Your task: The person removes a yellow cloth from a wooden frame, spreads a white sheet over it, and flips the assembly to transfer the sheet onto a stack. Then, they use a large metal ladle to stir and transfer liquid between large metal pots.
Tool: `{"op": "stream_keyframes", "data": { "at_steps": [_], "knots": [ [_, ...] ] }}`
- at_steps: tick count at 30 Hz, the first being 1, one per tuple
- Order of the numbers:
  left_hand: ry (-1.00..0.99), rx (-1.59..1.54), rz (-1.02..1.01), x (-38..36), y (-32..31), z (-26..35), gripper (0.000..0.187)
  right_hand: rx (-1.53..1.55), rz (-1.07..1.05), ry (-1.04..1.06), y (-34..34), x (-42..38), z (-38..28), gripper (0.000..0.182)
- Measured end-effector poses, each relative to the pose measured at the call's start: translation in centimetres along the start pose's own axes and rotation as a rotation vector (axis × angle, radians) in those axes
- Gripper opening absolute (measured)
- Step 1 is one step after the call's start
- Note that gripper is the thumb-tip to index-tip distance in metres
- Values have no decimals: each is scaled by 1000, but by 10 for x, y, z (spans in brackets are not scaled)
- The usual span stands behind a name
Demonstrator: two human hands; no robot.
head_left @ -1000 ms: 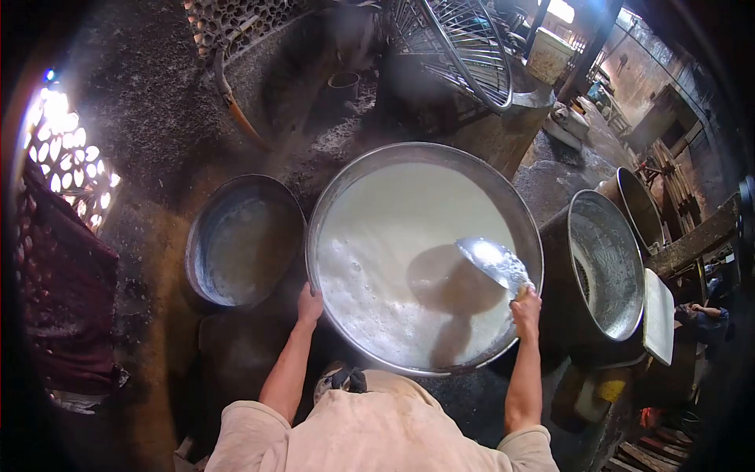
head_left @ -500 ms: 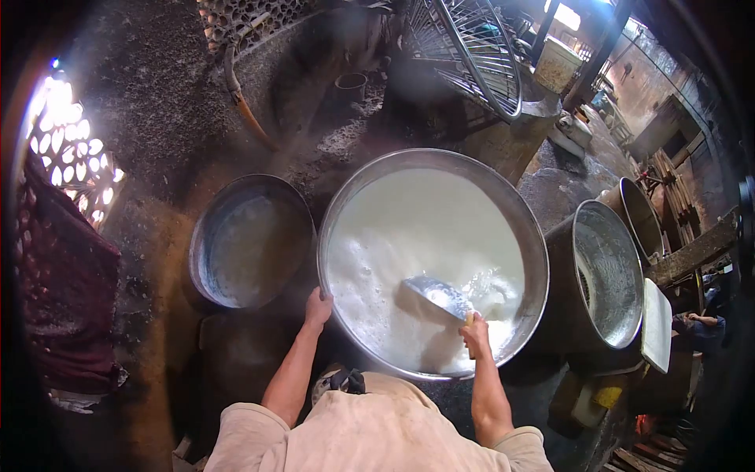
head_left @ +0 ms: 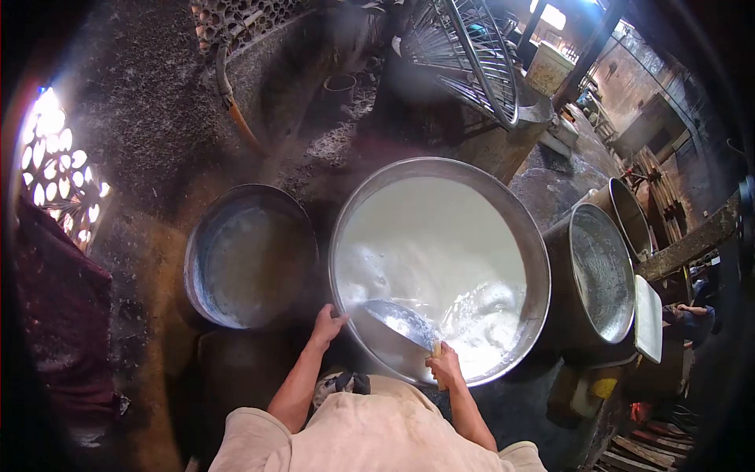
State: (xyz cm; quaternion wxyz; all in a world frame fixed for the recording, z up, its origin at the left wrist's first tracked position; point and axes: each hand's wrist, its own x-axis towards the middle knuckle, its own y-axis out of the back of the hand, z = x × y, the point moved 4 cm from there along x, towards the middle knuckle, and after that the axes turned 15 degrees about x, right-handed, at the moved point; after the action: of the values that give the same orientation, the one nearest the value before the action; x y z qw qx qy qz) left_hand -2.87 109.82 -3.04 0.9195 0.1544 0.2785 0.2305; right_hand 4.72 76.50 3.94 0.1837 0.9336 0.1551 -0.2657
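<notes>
A large round metal vat of white liquid stands in front of me, its surface rippling at the lower right. My right hand is closed round the light handle of a metal scoop, whose blade lies at the lower left of the liquid, near the rim. At the vat's left rim is my left hand, its fingers on the metal edge.
A smaller round pan sits on the left. To the right are a deep metal pot, another pot and a white board. A wire cage stands behind. At far right is a person.
My right hand has drawn the scoop left and toward me through the liquid. My left hand still touches the rim, slightly lower in view. The view has shifted a little.
</notes>
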Motion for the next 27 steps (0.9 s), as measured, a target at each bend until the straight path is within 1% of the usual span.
{"op": "stream_keyframes", "data": {
  "at_steps": [1,2,3,4,5,6,7,9,10,11,13,14,15,16,17,18,19,20,21,22,24,25,26,27],
  "knots": [
    [-42,-8,2,-2,2,3,41,-4,2,2,-2,-7,-8,31],
    [-39,2,6,-8,6,13,37,23,-21,7,-2,-13,-17,33],
    [-39,-3,7,-4,4,8,37,50,-44,13,-3,-19,-25,36],
    [-74,32,22,3,-1,-5,36,82,-56,13,-1,-23,-34,41],
    [-109,67,38,6,0,-3,35,65,-69,12,1,-28,-49,46],
    [-152,99,53,5,2,-3,36,50,-71,35,5,-27,-60,45],
    [-150,95,53,0,6,2,36,36,-72,55,10,-26,-71,45],
    [-121,-11,-34,-8,9,14,37,-2,-94,106,14,-27,-112,45],
    [-107,-63,-75,-8,9,18,37,-87,-99,127,14,-22,-134,43],
    [-106,-66,-73,-7,9,19,37,-99,-90,142,11,-18,-157,42],
    [-132,168,7,-7,11,18,41,-124,-20,242,0,-4,-194,43],
    [-180,156,13,-12,14,26,43,-293,49,421,-6,13,-205,43],
    [-180,158,10,-11,15,27,43,-345,111,482,-13,37,-207,44],
    [-128,185,-9,-10,15,26,47,-398,174,545,-21,62,-207,45],
    [-75,211,-28,-9,14,24,51,-399,176,544,-26,88,-201,45],
    [-74,212,-31,-6,9,17,51,-479,217,599,-31,110,-196,40],
    [-97,217,3,-3,8,15,47,-558,258,653,-38,111,-202,35],
    [-122,220,41,-1,7,13,44,-557,258,655,-40,111,-206,35],
    [-122,221,42,0,6,9,44,-546,200,472,-41,114,-202,39],
    [-123,229,26,-6,12,20,43,-533,143,289,-43,113,-197,43],
    [-123,232,12,-10,20,35,43,-554,129,253,-41,116,-183,41],
    [-101,213,-15,-12,21,37,47,-573,115,211,-38,119,-167,39],
    [-78,195,-43,-12,19,34,51,-751,122,330,-37,122,-155,39],
    [-75,196,-45,-11,17,32,51,-752,120,327,-31,127,-138,39]
  ]
}}
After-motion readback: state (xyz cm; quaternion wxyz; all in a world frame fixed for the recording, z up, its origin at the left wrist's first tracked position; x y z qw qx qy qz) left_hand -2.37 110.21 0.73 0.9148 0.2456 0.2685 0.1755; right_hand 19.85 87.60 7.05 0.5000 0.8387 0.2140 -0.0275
